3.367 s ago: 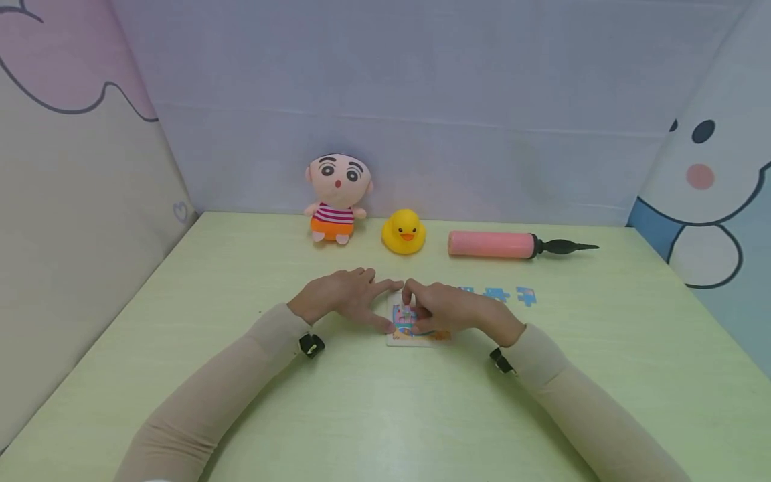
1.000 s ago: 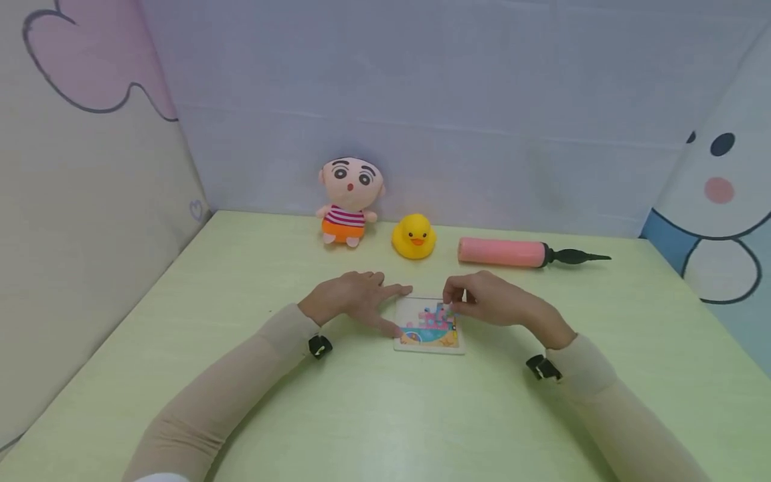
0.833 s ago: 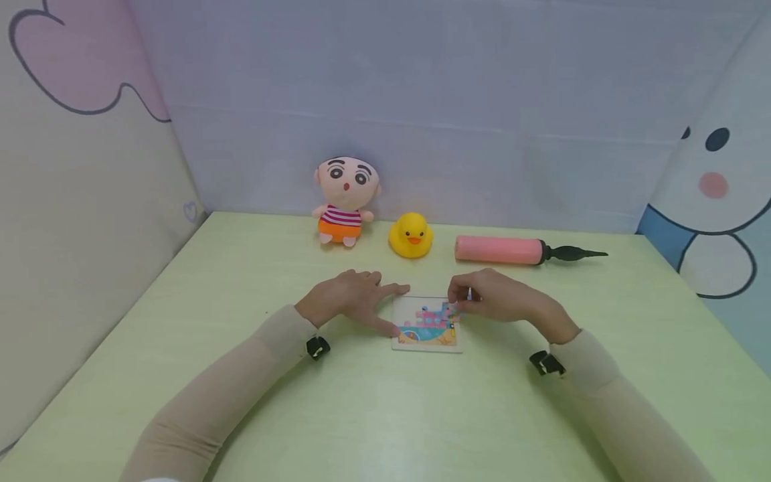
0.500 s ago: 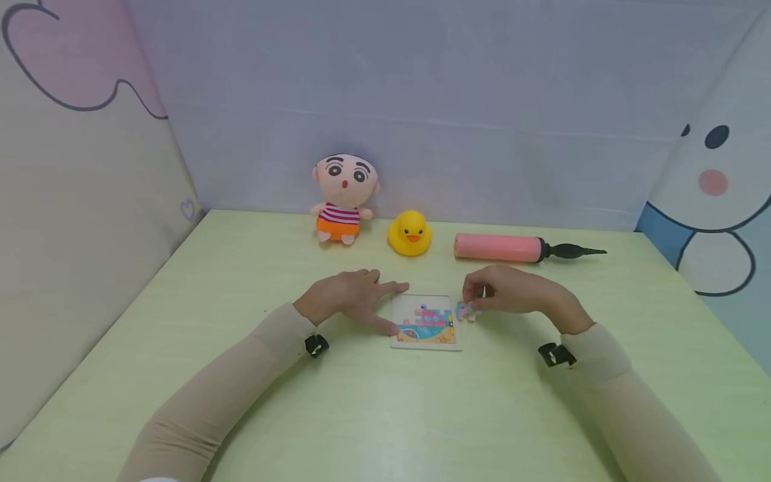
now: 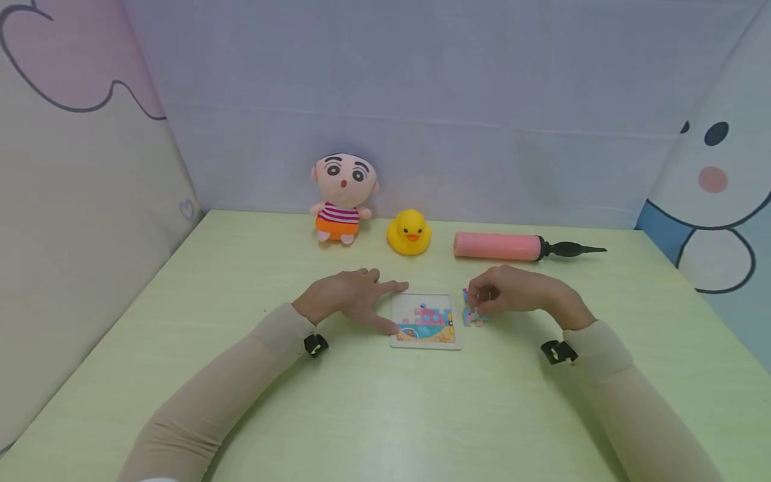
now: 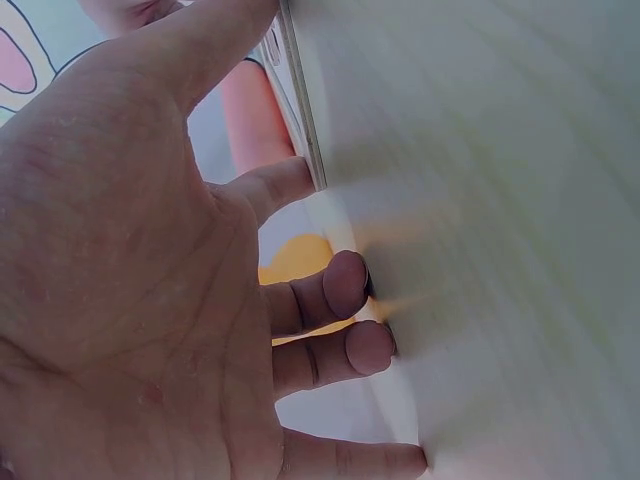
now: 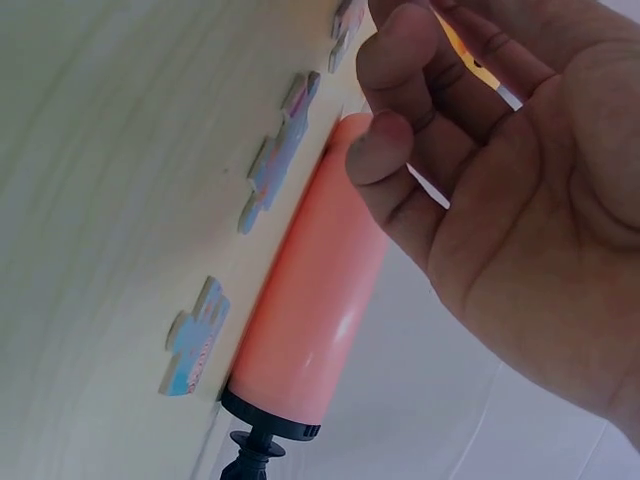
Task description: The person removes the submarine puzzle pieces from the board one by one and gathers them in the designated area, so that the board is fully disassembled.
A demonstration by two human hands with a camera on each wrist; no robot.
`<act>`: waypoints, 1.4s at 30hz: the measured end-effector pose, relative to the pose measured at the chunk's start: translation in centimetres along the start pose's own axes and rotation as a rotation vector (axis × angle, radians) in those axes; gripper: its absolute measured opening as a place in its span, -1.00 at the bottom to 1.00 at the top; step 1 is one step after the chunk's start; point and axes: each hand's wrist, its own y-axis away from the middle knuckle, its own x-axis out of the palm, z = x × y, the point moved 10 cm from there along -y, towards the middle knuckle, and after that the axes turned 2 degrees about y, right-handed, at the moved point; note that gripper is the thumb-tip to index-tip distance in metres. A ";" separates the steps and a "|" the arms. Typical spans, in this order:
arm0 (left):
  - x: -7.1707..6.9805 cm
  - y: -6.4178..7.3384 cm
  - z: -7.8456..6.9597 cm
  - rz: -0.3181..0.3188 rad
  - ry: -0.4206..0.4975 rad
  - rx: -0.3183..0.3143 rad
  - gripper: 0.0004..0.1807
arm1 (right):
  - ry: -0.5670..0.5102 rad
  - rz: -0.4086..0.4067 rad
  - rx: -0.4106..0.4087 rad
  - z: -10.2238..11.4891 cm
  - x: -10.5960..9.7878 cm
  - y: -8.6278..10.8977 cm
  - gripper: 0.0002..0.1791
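A square jigsaw board [image 5: 421, 336] lies on the table in the head view, its lower part filled with a pink and teal underwater picture and its upper part bare. My left hand [image 5: 351, 299] spreads over its left side, thumb and index finger touching the edge. The left wrist view shows that hand [image 6: 150, 260] with fingers extended and fingertips on the table. Just right of the board, my right hand [image 5: 512, 289] pinches a small jigsaw piece [image 5: 474, 320] at table level. Its fingertips hide part of the piece. Curled fingers of this hand [image 7: 520, 190] show in the right wrist view.
Loose blue jigsaw pieces [image 7: 275, 165] lie near the right hand, another piece [image 7: 196, 340] farther along. Behind stand a plush doll [image 5: 340, 201], a yellow rubber duck [image 5: 409, 233] and a pink hand pump [image 5: 498, 246] lying sideways. A fabric backdrop [image 5: 421, 107] closes the far side.
My right hand has moved off the board to the right with the jigsaw piece, uncovering the picture's upper right area. The left hand keeps its place at the board's left edge.
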 end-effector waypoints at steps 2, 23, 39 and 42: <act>0.0 0.0 0.0 0.002 0.003 -0.001 0.01 | -0.009 0.009 0.005 0.0 0.1 0.0 -0.93; 0.1 0.0 0.1 0.007 0.004 -0.007 0.01 | -0.049 0.047 0.027 -0.3 0.4 0.4 -0.94; 0.3 -0.2 0.3 0.012 0.010 -0.013 0.02 | -0.055 0.069 0.058 -0.7 0.7 0.3 -0.91; 0.3 -0.2 0.2 0.014 0.008 -0.010 0.03 | -0.054 0.072 0.064 -0.8 0.7 0.3 -0.90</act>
